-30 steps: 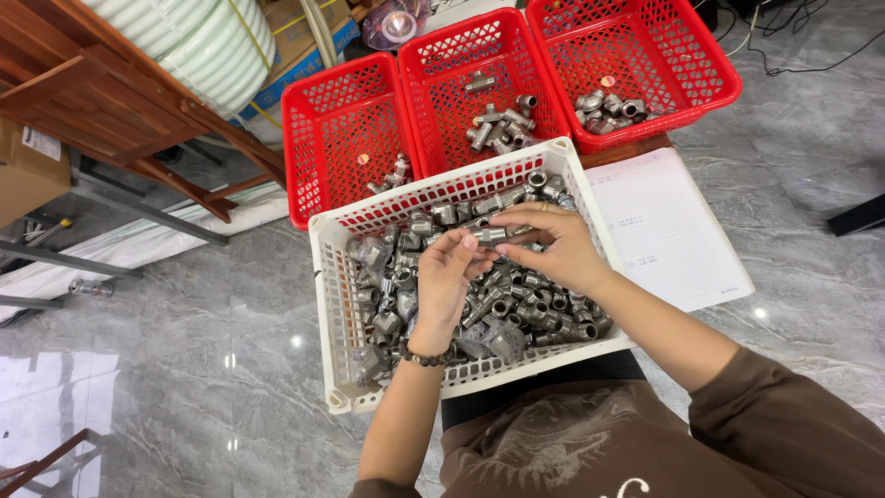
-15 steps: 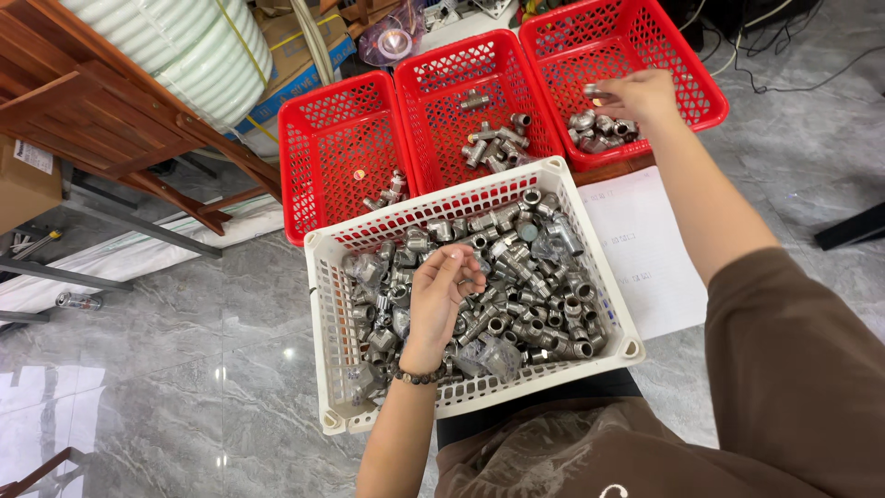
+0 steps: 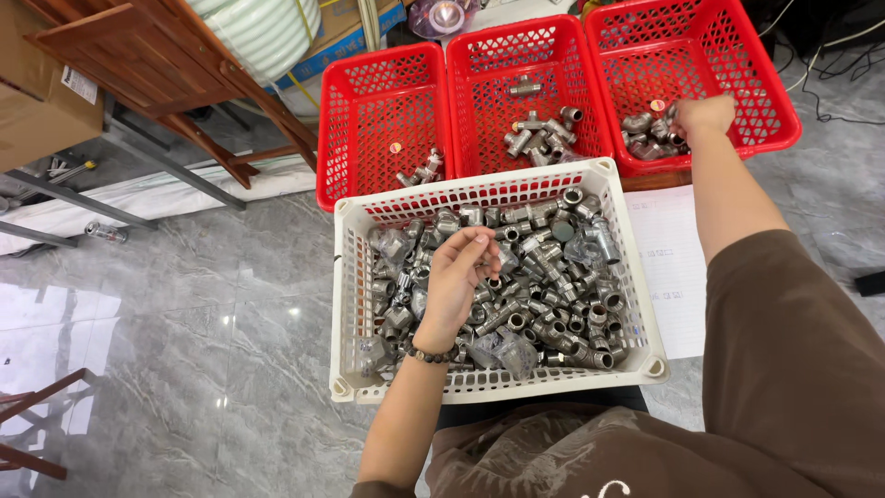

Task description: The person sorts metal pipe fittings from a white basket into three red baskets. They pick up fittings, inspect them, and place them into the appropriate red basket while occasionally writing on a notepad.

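A white plastic basket (image 3: 479, 189) in front of me is heaped with grey metal pipe fittings (image 3: 553, 295). My left hand (image 3: 459, 277) hovers over the heap with its fingers loosely curled, and I see nothing in them. My right hand (image 3: 705, 115) reaches into the right red basket (image 3: 770, 101), curled just beside a small pile of fittings (image 3: 641, 138); whether it holds one is hidden. The middle red basket (image 3: 479, 101) contains several fittings (image 3: 539, 138). The left red basket (image 3: 369, 111) holds a few fittings (image 3: 419, 171).
A white paper sheet (image 3: 678, 277) lies right of the white basket on the grey marble floor (image 3: 184, 350). A wooden frame (image 3: 175, 65), a cardboard box (image 3: 37, 92) and a coiled pale hose (image 3: 263, 28) stand at the upper left. Cables run at the top right.
One second ago both hands held a fitting over the white basket. My right hand then reached out to the right red basket and now sits lower, at its fittings. My left hand stayed over the heap.
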